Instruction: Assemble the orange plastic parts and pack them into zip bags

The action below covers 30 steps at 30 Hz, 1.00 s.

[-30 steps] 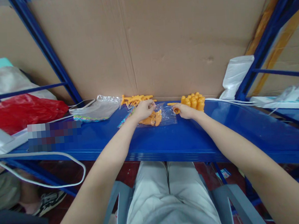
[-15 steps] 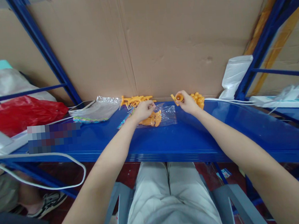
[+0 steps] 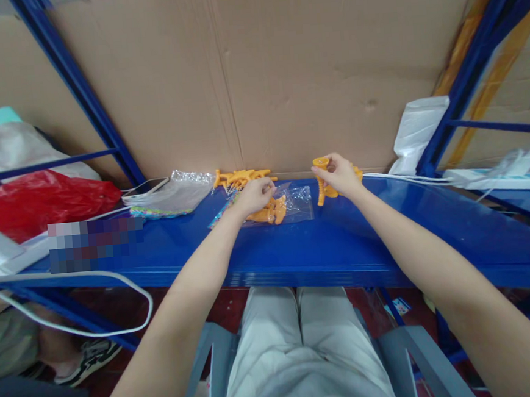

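Part-way state: several orange moulded plastic pieces [image 3: 273,211] sit at a clear plastic bag [image 3: 302,203], apparently inside it, though glare and the wrist make this hard to confirm. Not in it: the held piece, plus loose pieces near both hands. Counts unreadable.

Right hand [image 3: 343,177]: thumb and fingers closed in a pinch on an orange plastic piece with a round cup-like top [image 3: 321,162]. Piece is upright at the fingertips, ribbed part hanging below, right of the bag and apart from it; can't tell if its lower end touches the blue metal table [image 3: 296,251]. More orange plastic [image 3: 359,173] shows just behind this hand, mostly hidden.

Left hand [image 3: 258,196]: fingers curled, nearly closed, over the bag's left part; can't tell if it grips film. Orange branching plastic pieces with chains [image 3: 242,177] lie just behind it; flat clear bags with coloured edges [image 3: 182,196] to its left.
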Each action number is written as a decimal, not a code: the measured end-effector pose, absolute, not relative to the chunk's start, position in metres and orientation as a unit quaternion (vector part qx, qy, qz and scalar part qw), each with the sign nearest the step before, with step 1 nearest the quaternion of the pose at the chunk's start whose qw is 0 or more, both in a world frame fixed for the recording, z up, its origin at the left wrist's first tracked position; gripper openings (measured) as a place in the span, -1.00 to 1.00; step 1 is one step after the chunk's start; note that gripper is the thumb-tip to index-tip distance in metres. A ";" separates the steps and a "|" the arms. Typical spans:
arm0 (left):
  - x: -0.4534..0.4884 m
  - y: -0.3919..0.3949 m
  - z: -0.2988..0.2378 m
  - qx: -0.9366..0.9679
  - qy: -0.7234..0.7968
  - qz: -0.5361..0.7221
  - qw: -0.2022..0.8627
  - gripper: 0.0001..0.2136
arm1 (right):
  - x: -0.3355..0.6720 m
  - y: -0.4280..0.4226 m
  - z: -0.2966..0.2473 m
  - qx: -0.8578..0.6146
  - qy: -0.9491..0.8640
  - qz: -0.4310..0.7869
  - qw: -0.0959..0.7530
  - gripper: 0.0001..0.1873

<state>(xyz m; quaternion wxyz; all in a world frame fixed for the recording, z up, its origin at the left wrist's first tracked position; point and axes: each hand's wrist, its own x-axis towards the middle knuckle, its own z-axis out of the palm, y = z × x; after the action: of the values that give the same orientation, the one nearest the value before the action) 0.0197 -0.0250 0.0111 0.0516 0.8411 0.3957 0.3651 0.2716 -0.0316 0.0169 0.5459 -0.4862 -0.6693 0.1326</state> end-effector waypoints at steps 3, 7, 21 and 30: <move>0.021 -0.026 0.012 0.839 0.405 0.361 0.053 -0.88 | 0.272 -0.032 0.013 -0.492 -0.690 0.176 0.501 -0.76; 0.021 -0.027 0.012 0.836 0.409 0.362 0.052 -0.88 | 0.274 -0.030 0.009 -0.515 -0.715 0.200 0.429 -0.77; 0.021 -0.027 0.013 0.834 0.410 0.366 0.052 -0.86 | 0.285 -0.028 0.014 -0.559 -0.767 0.034 0.314 -0.84; 0.020 -0.022 0.010 0.835 0.397 0.377 0.055 -0.88 | 0.250 -0.070 0.035 -0.523 -0.818 -0.184 0.154 -0.64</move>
<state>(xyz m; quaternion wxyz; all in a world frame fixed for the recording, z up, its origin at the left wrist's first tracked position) 0.0199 -0.0225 0.0097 0.0554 0.8353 0.3968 0.3767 0.2505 -0.0704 0.0347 0.1540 -0.5231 -0.8177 -0.1844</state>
